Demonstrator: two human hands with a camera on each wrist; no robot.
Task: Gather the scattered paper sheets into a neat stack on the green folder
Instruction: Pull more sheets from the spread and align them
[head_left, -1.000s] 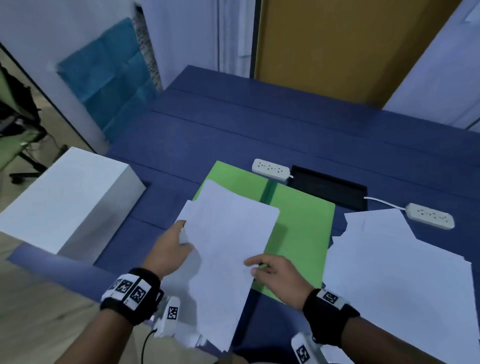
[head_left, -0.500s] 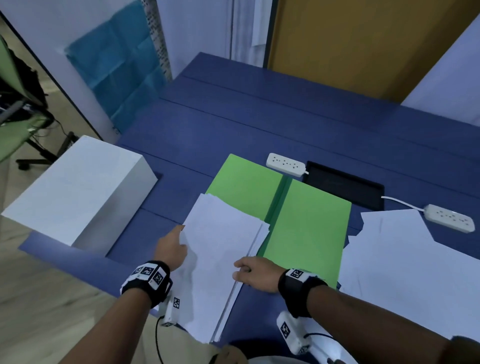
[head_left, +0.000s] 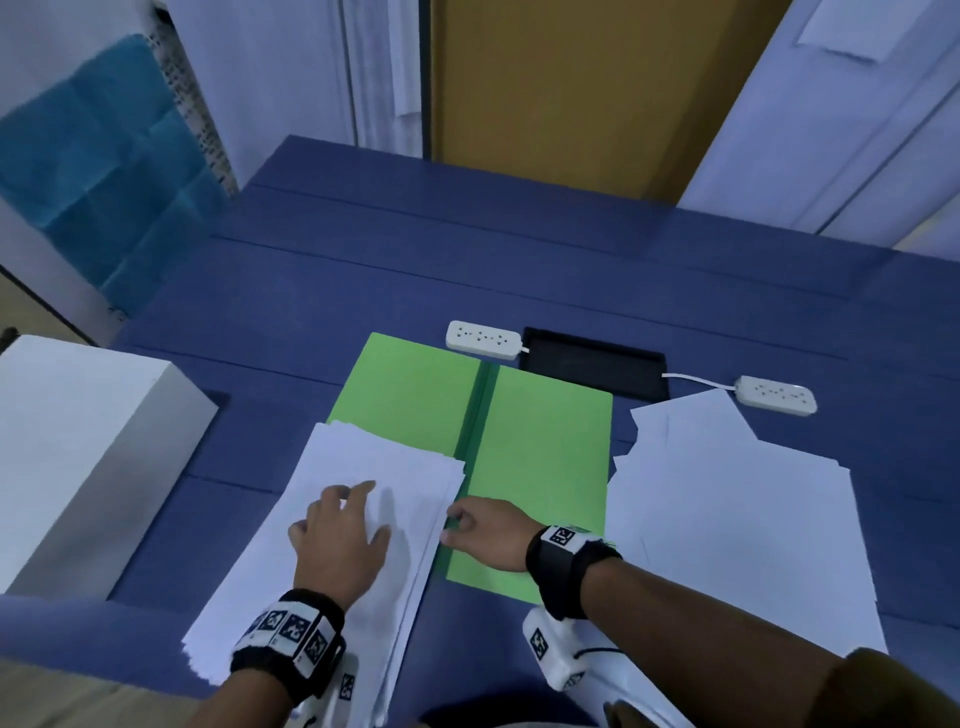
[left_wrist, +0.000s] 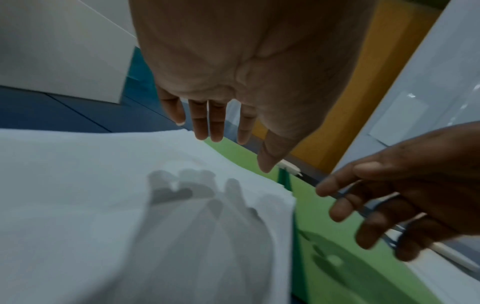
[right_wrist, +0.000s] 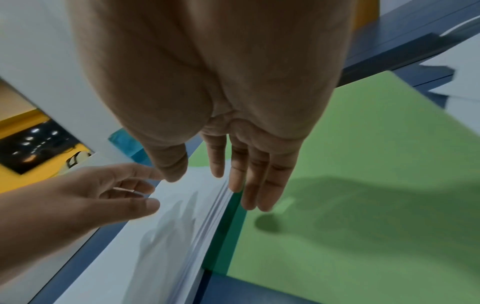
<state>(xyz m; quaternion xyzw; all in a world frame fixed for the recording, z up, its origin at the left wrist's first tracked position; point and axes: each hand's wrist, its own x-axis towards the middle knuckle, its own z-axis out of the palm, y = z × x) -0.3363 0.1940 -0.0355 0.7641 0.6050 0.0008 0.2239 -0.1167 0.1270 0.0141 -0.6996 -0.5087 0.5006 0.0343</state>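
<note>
Blue table (head_left: 571, 270): straight fingers (right_wrist: 235, 174) touch paper stack (head_left: 363, 467).

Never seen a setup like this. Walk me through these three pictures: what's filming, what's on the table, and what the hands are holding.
No machine here: a person wears one camera on the head and one on each wrist. The head view looks down on a blue table. On it lie an open green folder, a paper stack partly overlapping the folder's left half, loose sheets to the right, two power strips and a white box. The wrist views look along each palm. The left hand hovers open over the stack; the right hand has its fingers at the stack's edge. Neither holds anything.
</note>
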